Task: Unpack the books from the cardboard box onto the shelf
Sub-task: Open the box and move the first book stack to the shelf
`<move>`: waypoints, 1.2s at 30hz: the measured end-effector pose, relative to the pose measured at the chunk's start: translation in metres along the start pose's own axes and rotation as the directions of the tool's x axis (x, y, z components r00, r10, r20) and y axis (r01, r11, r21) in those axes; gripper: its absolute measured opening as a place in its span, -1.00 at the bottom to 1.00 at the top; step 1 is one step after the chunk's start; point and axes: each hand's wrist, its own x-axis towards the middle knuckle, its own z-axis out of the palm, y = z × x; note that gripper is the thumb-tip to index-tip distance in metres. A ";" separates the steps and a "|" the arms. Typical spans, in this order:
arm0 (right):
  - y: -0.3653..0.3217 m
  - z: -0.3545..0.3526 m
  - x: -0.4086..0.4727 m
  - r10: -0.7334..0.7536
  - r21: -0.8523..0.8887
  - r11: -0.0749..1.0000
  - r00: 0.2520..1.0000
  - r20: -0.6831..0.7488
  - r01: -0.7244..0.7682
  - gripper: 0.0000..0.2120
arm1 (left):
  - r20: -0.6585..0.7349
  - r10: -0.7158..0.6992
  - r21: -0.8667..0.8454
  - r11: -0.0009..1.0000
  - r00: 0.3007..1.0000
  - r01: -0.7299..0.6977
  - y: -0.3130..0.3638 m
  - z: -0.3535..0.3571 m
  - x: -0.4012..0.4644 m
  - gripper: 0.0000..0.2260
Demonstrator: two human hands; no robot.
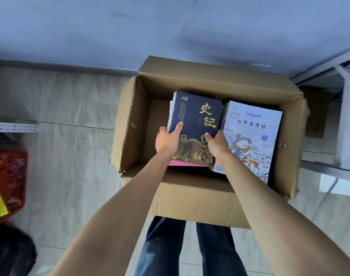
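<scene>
An open cardboard box (pixel 192 198) stands on the floor against the wall. Inside, a dark blue book with gold characters (pixel 196 116) tops a stack on the left side. My left hand (pixel 167 140) grips its lower left edge, thumb on the cover. My right hand (pixel 215 145) grips its lower right edge, thumb also on the cover. To the right lies a pale picture book with a snowman and deer (pixel 251 140). A pink book (pixel 182 163) shows under the dark one. Part of a metal shelf (pixel 327 70) appears at the right edge.
A red plastic crate (pixel 8 180) with yellow paper sits at the left. A white perforated shelf rail (pixel 15 127) lies above it. A dark rounded object (pixel 11 253) fills the bottom left corner. My legs stand just behind the box on pale floor tiles.
</scene>
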 end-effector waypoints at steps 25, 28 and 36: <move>-0.134 -0.039 -0.261 -0.395 -0.049 0.881 0.789 0.470 0.470 -0.16 | 0.084 0.184 -0.776 0.628 0.979 -0.051 0.015 -0.204 -0.234 -0.57; -0.157 -0.021 -0.326 -0.471 -0.017 0.815 0.679 0.563 0.579 -0.26 | -0.053 0.195 -0.792 0.589 0.979 -0.160 0.004 -0.264 -0.290 -0.40; -0.167 0.077 -0.540 -0.604 0.092 0.588 0.362 0.710 0.803 -0.59 | -0.364 0.204 -0.846 0.336 0.909 -0.415 -0.097 -0.421 -0.453 -0.59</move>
